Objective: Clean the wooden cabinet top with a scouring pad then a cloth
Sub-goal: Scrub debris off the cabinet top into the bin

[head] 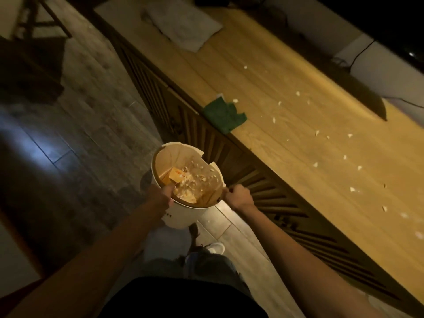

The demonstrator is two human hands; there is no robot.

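left grip (163, 196) clasps bin (183, 214) rim | right grip (236, 196) pinches rim | bin base hidden, frame blurred

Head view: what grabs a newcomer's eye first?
The white bin, held at its rim by the left hand and right hand, low in the centre beside the cabinet front, with pale scraps inside. Next, white crumbs scattered over the wooden cabinet top on the right. A green scouring pad lies at its near edge, and a white cloth at the far end.
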